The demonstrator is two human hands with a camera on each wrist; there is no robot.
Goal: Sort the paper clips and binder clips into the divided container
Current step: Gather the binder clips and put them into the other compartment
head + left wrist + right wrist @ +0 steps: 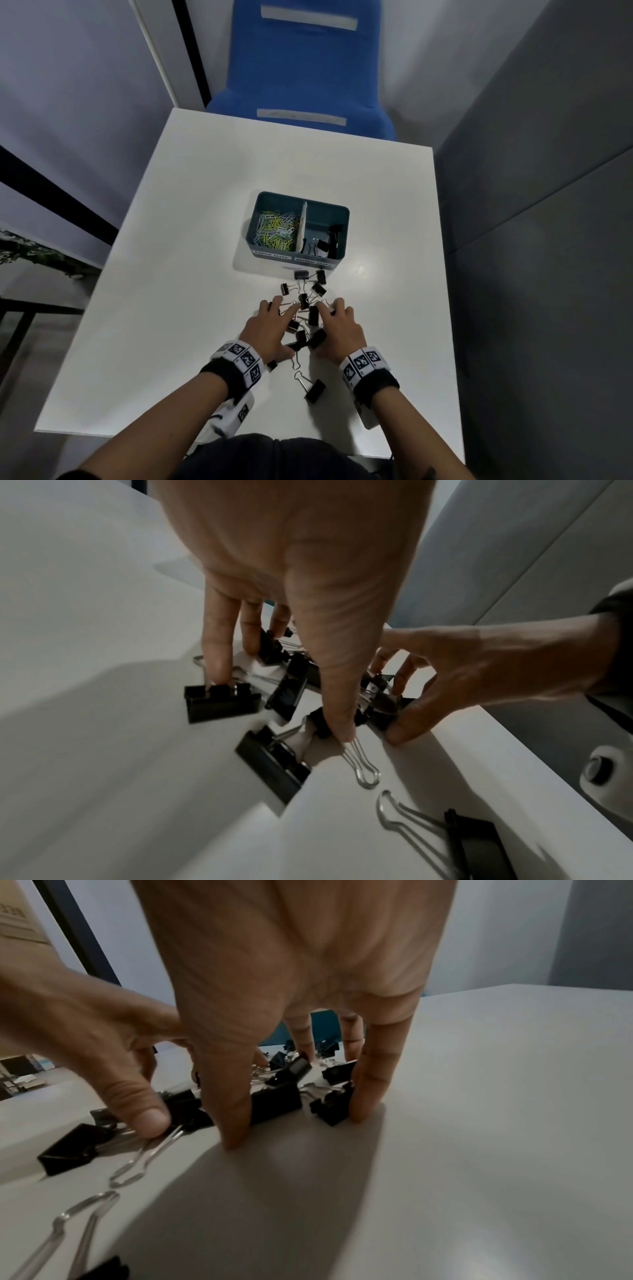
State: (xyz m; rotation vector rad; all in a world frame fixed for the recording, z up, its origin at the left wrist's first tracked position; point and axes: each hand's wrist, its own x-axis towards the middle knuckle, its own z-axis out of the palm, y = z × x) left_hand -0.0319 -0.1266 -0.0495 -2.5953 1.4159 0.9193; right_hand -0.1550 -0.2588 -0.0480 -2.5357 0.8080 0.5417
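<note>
We have the white worktop (191, 274) under both hands, and beyond our fingertips sits the teal divided container (274, 255). Its left compartment holds a heap of coloured paper clips (275, 229), and its right compartment holds a few black binder clips.

Nearer, our left hand (265, 330) and right hand (337, 329) bracket a loose pile of binder clips (305, 303). Both hands have their fingers spread apart and fairly straight, tips down on the worktop or on the clips, raking more than pinching. In the left wrist view one left finger presses on a clip's wire handle and the thumb rests against another clip. In the right wrist view the right fingers hem several clips in from the outside. Neither hand has anything lifted.

Several clips lie past our fingertips, close to the container's front wall. One stray binder clip (315, 390) lies behind the hands, between the wrists, outside the scoop. We see no paper clips on the worktop, though the blur under the palms may hide a small one.

The risks we judge from here:
- The wire handles look interlocked, so a lifted clutch could drag extra clips along and shed them short of the rim.
- Spread fingers may squeeze clips out sideways across the slick surface.
- A loose handful released near the divider could spill into the paper clip side.
- The stray clip behind the wrists is easy to overlook.
</note>
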